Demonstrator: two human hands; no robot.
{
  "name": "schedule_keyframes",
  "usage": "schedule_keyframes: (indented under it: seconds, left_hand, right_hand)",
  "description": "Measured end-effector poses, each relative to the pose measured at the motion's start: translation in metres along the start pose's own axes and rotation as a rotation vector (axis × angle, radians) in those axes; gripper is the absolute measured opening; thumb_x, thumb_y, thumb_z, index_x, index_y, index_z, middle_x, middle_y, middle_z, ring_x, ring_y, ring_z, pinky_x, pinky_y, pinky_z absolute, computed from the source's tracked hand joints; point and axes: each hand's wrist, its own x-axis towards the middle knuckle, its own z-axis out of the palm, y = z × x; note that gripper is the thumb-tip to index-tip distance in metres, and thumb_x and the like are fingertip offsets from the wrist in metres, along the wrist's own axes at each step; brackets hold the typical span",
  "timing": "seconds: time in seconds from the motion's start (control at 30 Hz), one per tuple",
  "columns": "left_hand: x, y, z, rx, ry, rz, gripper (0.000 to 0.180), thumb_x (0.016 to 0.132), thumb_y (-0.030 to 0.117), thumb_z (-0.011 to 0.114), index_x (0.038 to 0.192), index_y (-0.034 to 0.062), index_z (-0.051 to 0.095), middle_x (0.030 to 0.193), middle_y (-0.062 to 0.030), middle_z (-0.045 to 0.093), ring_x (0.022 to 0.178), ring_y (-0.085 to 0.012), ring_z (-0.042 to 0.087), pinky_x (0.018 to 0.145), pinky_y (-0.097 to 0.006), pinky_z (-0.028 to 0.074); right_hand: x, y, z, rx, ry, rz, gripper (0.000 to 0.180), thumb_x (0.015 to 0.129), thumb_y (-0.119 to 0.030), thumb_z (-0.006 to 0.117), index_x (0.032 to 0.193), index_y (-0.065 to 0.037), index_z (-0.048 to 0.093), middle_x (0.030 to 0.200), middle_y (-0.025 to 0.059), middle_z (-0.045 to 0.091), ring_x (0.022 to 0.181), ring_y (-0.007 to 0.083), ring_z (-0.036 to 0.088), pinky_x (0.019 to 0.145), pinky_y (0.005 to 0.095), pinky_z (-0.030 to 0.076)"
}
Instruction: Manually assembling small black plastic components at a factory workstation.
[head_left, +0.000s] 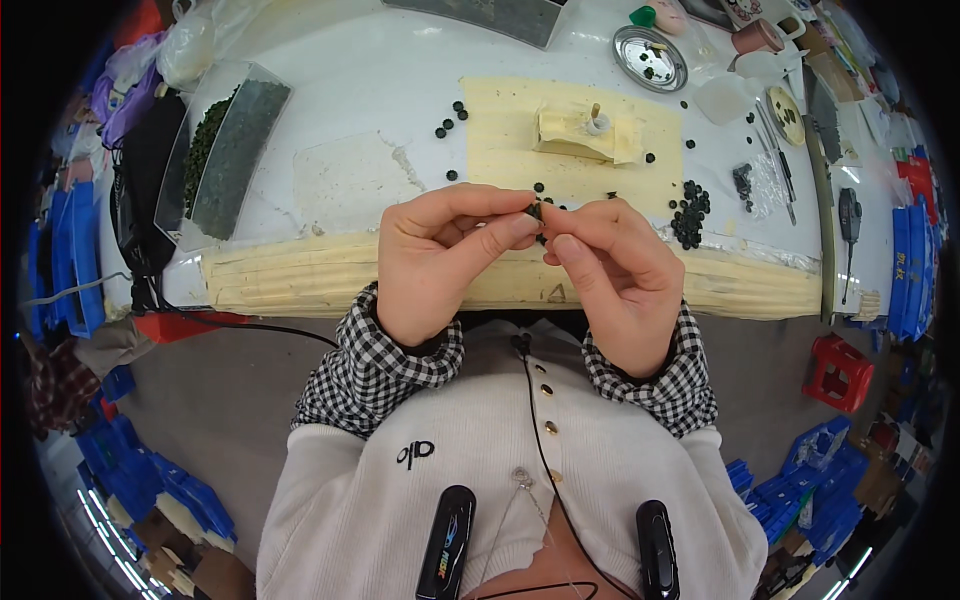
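Close to the table's front edge, my left hand pinches a small dark green piece between thumb and index finger. My right hand meets it from the other side, its index fingertip at the piece and its thumb bent below. Fingertips cover most of the piece, so its exact kind is hidden. A few small black round pieces lie just behind the fingertips, partly hidden. To the right of my right hand sits a loose pile of the same black round pieces.
Beyond my hands, a tape-wrapped block with a short peg rests on yellow tape. A round metal dish holds small green bits. A clear tray with dark green pieces stands left. Thin tools lie right. A red stool stands on the floor.
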Motion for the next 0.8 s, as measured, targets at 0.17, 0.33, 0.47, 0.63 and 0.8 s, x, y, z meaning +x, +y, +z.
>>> schedule_keyframes:
  seconds: [0.17, 0.33, 0.47, 0.63, 0.8]
  left_hand:
    - [0.002, -0.002, -0.003, -0.273, -0.091, -0.156, 0.018, 0.084, -0.004, 0.062, 0.102, -0.0039, 0.062, 0.095, -0.0134, 0.066, 0.084, -0.0167, 0.065, 0.077, -0.025, 0.055]
    - [0.003, -0.007, -0.007, -0.455, -0.171, -0.230, 0.018, 0.085, -0.004, 0.060, 0.102, -0.0025, 0.060, 0.098, -0.0137, 0.065, 0.085, -0.0169, 0.065, 0.076, -0.026, 0.056]
    - [0.004, -0.007, -0.007, -0.458, -0.183, -0.244, 0.017, 0.085, -0.004, 0.060, 0.102, -0.0020, 0.060, 0.098, -0.0137, 0.065, 0.085, -0.0168, 0.065, 0.075, -0.026, 0.056]
    - [0.004, -0.006, -0.006, -0.344, -0.150, -0.164, 0.017, 0.082, -0.005, 0.063, 0.099, -0.0030, 0.060, 0.094, -0.0134, 0.066, 0.084, -0.0171, 0.066, 0.075, -0.026, 0.055]
    - [-0.001, 0.003, -0.001, 0.044, -0.056, 0.008, 0.018, 0.079, -0.007, 0.066, 0.096, -0.0061, 0.060, 0.091, -0.0142, 0.067, 0.085, -0.0163, 0.066, 0.077, -0.025, 0.055]
  right_hand:
    - [0.004, 0.003, -0.002, 0.003, 0.045, -0.063, 0.020, 0.080, 0.002, 0.065, 0.100, 0.001, 0.067, 0.086, 0.0079, 0.061, 0.078, 0.0133, 0.059, 0.071, 0.0232, 0.047]
    - [0.007, -0.001, -0.005, -0.125, 0.017, -0.144, 0.019, 0.077, 0.004, 0.067, 0.096, 0.001, 0.067, 0.085, 0.0080, 0.061, 0.076, 0.0133, 0.061, 0.069, 0.0239, 0.049]
    - [0.008, -0.003, -0.006, -0.201, 0.026, -0.191, 0.019, 0.075, 0.005, 0.068, 0.094, 0.000, 0.068, 0.084, 0.0081, 0.060, 0.072, 0.0132, 0.062, 0.066, 0.0234, 0.049]
    - [0.008, -0.003, -0.007, -0.205, 0.019, -0.197, 0.019, 0.075, 0.006, 0.068, 0.094, 0.000, 0.068, 0.084, 0.0081, 0.060, 0.071, 0.0134, 0.062, 0.065, 0.0232, 0.049]
    - [0.008, 0.002, -0.008, -0.153, 0.005, -0.162, 0.019, 0.077, 0.004, 0.067, 0.095, 0.001, 0.068, 0.084, 0.0081, 0.060, 0.072, 0.0135, 0.061, 0.066, 0.0233, 0.048]
